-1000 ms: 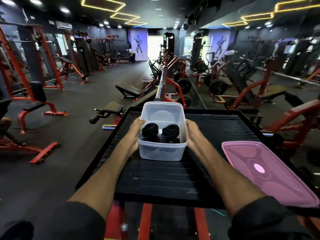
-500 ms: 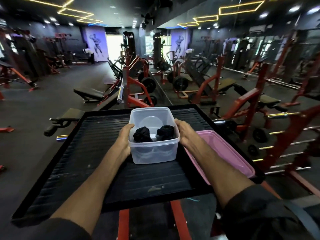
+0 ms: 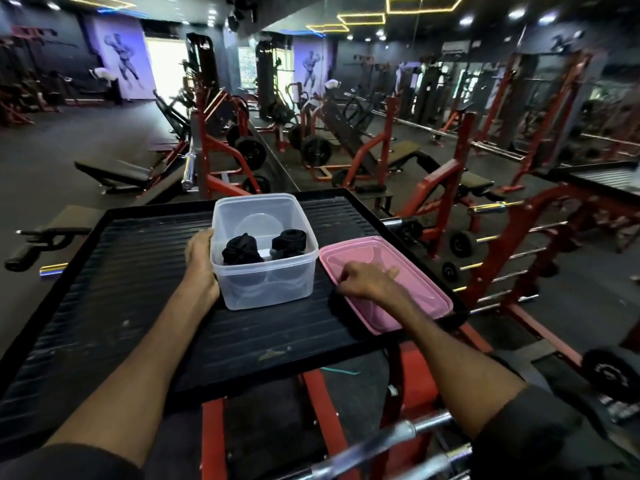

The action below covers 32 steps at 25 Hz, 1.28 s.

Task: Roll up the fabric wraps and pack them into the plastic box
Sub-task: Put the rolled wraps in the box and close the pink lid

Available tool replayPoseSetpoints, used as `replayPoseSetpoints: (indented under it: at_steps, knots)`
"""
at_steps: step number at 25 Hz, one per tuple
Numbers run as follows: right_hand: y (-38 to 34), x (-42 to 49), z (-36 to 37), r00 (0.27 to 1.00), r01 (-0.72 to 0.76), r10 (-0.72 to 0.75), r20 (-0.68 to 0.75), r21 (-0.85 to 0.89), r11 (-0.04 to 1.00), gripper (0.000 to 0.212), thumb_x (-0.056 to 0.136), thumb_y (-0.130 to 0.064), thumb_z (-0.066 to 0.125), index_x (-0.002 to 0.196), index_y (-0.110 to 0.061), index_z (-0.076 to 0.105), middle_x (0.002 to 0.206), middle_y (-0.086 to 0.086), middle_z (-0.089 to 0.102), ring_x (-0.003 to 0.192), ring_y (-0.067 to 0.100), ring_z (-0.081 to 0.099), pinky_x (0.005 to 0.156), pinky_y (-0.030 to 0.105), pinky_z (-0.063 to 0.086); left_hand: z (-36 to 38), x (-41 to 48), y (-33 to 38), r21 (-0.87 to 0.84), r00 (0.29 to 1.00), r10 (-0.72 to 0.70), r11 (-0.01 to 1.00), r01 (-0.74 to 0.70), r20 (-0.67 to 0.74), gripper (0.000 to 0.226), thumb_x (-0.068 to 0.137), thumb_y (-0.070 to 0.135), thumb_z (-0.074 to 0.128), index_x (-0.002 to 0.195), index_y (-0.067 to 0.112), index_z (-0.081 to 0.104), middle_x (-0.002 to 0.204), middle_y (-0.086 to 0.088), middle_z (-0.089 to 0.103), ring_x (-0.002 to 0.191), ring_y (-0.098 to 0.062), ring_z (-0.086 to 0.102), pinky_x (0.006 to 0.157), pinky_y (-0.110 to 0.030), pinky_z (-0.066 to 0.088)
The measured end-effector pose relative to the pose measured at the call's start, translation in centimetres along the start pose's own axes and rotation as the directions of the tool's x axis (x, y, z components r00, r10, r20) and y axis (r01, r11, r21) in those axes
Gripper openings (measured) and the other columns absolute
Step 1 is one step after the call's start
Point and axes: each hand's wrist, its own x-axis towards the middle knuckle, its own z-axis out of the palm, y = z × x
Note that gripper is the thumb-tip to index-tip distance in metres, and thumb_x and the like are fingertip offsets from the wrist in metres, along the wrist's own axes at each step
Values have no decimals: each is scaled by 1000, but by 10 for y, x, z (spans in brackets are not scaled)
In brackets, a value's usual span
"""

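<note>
A clear plastic box (image 3: 273, 289) stands on the black ribbed platform (image 3: 138, 271). Inside it lie two rolled black fabric wraps, one at the left (image 3: 242, 251) and one at the right (image 3: 289, 241). My left hand (image 3: 201, 252) holds the box's left wall, thumb at the rim. The pink lid (image 3: 408, 299) lies flat on the platform just right of the box. My right hand (image 3: 363, 280) rests on the lid's near left edge, fingers curled at the rim and thumb stretched over its top.
The platform's right edge (image 3: 460, 310) runs just beyond the lid. Red frame bars (image 3: 322, 410) and a chrome barbell (image 3: 381, 445) lie below the platform. Benches, weight plates and red racks fill the gym floor behind.
My right hand has left the box's right wall and moved right onto the pink lid. My left hand stays on the box. The camera has turned to the right.
</note>
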Motion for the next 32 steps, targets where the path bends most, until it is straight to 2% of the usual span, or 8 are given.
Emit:
replayPoseSetpoints:
  at_steps: [3,6,11,14,20,25,28,32]
  knots:
    - [-12,-25,12,987,34,-58,-147,-158,987,29,83,-30,64,107,-15,65,113,9,69,120,33,55,114,63,15,1,-9,-1,78,984,172,983,-168,-42,35,90,20,53,111,-7,57,83,-7,51,65,-16,50,52,-22,45]
    - [-17,-32,11,978,-5,-10,-208,-70,997,22,83,-26,65,102,-17,67,103,5,69,113,29,59,114,59,17,4,-26,-1,162,967,255,953,-255,22,46,99,23,51,141,7,44,123,-9,57,103,-20,61,83,-32,54]
    - [-21,-30,-39,911,14,128,-392,341,940,15,76,-25,69,81,-11,72,87,2,69,90,21,58,98,48,28,10,-38,15,182,926,336,913,-365,172,11,95,29,55,105,35,57,111,-7,63,102,-23,62,91,-45,54]
    - [-33,-30,-102,877,106,184,-443,553,827,21,70,-25,70,70,-4,71,69,7,67,76,25,61,73,37,42,9,-29,20,293,918,338,874,-388,209,15,82,56,59,95,61,57,136,-6,55,124,-25,57,106,-53,48]
    - [-103,-48,-196,885,465,-145,-443,861,205,10,85,1,62,87,7,70,61,2,65,52,7,59,50,20,49,39,-32,61,280,914,319,880,-384,251,64,79,63,60,131,27,54,145,-7,49,131,-26,51,112,-50,42]
    - [-158,-42,-222,917,230,-286,-276,955,-186,21,85,5,62,72,-3,77,67,6,71,61,17,60,68,27,48,51,-39,116,94,959,154,979,-181,237,43,101,39,46,136,17,53,150,-12,49,118,-25,54,97,-43,45]
    - [-159,-21,-197,943,207,-233,-238,967,-150,14,85,-4,68,95,-4,77,87,12,73,75,26,65,81,39,54,38,-46,130,-63,933,224,975,-215,281,47,104,28,34,139,5,55,142,-20,58,114,-32,63,96,-43,51]
    - [-151,-4,-138,967,182,-174,-188,982,-50,23,80,-2,62,102,0,70,83,17,67,71,28,64,70,39,59,30,-48,129,-293,914,286,935,-201,287,46,104,21,27,84,11,67,65,-5,71,61,-20,69,60,-26,57]
